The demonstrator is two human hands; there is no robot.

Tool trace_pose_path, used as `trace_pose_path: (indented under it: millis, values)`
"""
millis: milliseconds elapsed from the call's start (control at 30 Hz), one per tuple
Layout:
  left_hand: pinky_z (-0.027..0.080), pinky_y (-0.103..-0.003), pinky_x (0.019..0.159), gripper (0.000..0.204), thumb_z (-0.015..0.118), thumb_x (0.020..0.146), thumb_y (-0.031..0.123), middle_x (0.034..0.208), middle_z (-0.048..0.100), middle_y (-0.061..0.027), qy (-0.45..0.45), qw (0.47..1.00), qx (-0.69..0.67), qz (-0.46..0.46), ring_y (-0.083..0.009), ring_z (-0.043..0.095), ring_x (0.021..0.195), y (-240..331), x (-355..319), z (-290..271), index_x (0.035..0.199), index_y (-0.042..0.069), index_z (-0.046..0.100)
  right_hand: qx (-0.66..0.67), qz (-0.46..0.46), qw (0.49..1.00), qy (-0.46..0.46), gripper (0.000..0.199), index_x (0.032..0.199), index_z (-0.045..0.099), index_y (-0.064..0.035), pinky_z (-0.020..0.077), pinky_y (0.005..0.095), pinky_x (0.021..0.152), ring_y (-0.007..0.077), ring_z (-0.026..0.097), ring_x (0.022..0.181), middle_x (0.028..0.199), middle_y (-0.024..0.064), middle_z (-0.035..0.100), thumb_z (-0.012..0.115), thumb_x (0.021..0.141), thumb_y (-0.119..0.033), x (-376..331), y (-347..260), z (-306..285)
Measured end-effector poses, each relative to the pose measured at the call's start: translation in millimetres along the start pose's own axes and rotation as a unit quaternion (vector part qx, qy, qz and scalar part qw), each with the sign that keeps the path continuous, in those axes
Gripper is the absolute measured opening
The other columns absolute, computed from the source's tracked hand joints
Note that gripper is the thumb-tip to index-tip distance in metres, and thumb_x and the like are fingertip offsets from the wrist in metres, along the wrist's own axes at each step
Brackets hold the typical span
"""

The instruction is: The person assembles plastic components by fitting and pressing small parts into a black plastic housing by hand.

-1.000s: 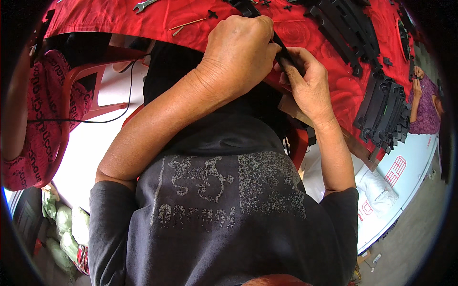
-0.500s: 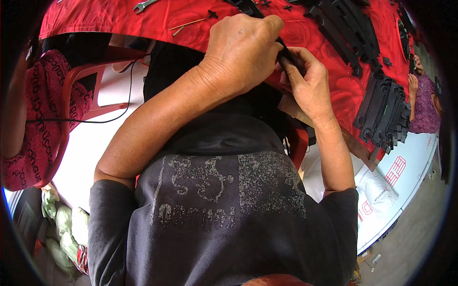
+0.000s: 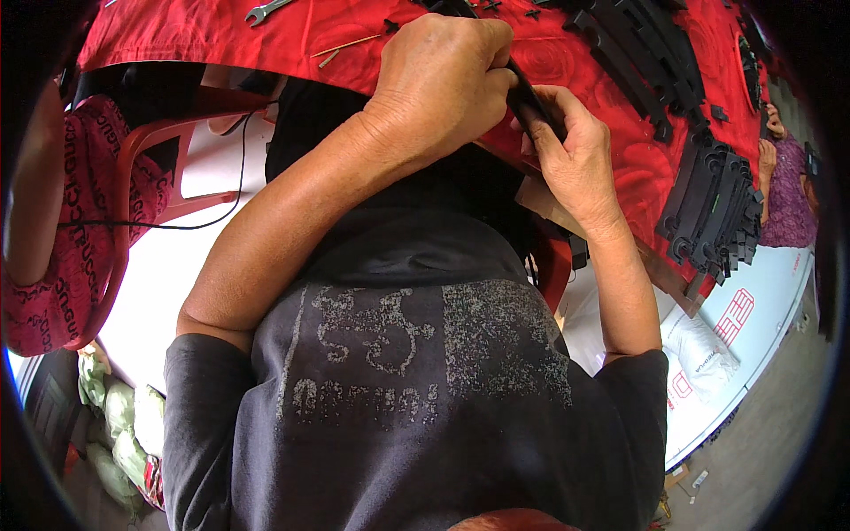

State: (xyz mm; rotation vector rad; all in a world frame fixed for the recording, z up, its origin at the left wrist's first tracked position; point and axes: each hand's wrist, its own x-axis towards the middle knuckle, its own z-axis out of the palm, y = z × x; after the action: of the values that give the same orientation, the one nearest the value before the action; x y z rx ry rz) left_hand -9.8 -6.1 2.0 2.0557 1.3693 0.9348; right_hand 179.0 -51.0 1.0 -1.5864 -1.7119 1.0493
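Note:
A long, narrow black part (image 3: 524,91), probably plastic, slants over the edge of the red-covered table. My left hand (image 3: 447,84) is closed in a fist round its middle, knuckles up, hiding much of it. At the nearer end, the thumb and fingers of my right hand (image 3: 574,159) pinch the same part from the right. Whether either hand also holds something smaller cannot be seen. Just left of my left hand, two thin sticks (image 3: 345,46) lie on the cloth.
An open-ended wrench (image 3: 266,11) lies at the far left of the red cloth (image 3: 204,40). Long black parts (image 3: 633,62) and a stack of black pieces (image 3: 713,208) occupy the right side. Two other people sit nearby, one in purple (image 3: 788,199). A red chair (image 3: 150,146) stands left.
My left hand has shifted slightly left and away from me, still gripping the black part. My right hand stays nearly in place.

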Motion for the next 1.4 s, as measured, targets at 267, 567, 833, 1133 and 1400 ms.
trace_pose_path:
  millis: [267, 567, 833, 1133, 1400]
  values:
    - [0.052, -0.046, 0.064, 0.017, 0.076, 0.080, 0.010, 0.070, 0.065, -0.0226, -0.049, 0.994, -0.007, -0.099, -0.0388, 0.069, 0.072, 6, 19, -32, 0.077, -0.001, 0.063, -0.022, 0.020, 1.000, 0.001, 0.019, 0.110, 0.065, 0.0029, 0.0540, 0.0347, 0.065, 0.0240, 0.072, 0.070, 0.083, 0.0174, 0.072, 0.064, 0.093, -0.006, -5, 0, -3]
    - [0.051, -0.042, 0.060, 0.018, 0.078, 0.080, 0.013, 0.067, 0.065, -0.0205, -0.088, 0.989, -0.035, -0.111, -0.0343, 0.068, 0.066, 17, 31, -54, 0.079, -0.002, 0.068, 0.021, 0.055, 0.998, -0.020, 0.022, 0.112, 0.065, 0.0038, 0.0535, 0.0311, 0.073, 0.0150, 0.068, 0.079, 0.089, 0.0153, 0.073, 0.065, 0.095, -0.010, 5, 1, -6]
    - [0.049, -0.040, 0.055, 0.018, 0.075, 0.085, 0.012, 0.062, 0.063, -0.0178, -0.079, 0.987, -0.070, -0.122, -0.0267, 0.065, 0.056, 9, 24, -50, 0.082, -0.004, 0.069, 0.056, 0.077, 0.995, -0.033, 0.022, 0.115, 0.063, 0.0034, 0.0519, 0.0284, 0.067, 0.0105, 0.063, 0.073, 0.084, 0.0090, 0.070, 0.063, 0.097, -0.010, -1, 5, -4]
    - [0.049, -0.038, 0.052, 0.022, 0.072, 0.090, 0.014, 0.060, 0.063, -0.0155, -0.188, 0.949, -0.138, -0.212, -0.0214, 0.065, 0.055, 16, 24, -53, 0.084, -0.007, 0.067, 0.092, 0.098, 0.989, -0.058, 0.025, 0.120, 0.062, 0.0032, 0.0514, 0.0260, 0.066, 0.0098, 0.062, 0.073, 0.085, 0.0037, 0.067, 0.059, 0.098, -0.008, -4, -4, -9]
    - [0.053, -0.041, 0.063, 0.016, 0.075, 0.083, 0.014, 0.070, 0.067, -0.0179, -0.127, 0.983, -0.106, -0.079, -0.0319, 0.069, 0.068, -1, 5, -27, 0.084, -0.002, 0.070, 0.077, 0.086, 0.990, -0.078, 0.027, 0.121, 0.063, 0.0040, 0.0520, 0.0257, 0.070, 0.0089, 0.062, 0.078, 0.088, 0.0043, 0.068, 0.060, 0.097, -0.008, -7, -7, -11]
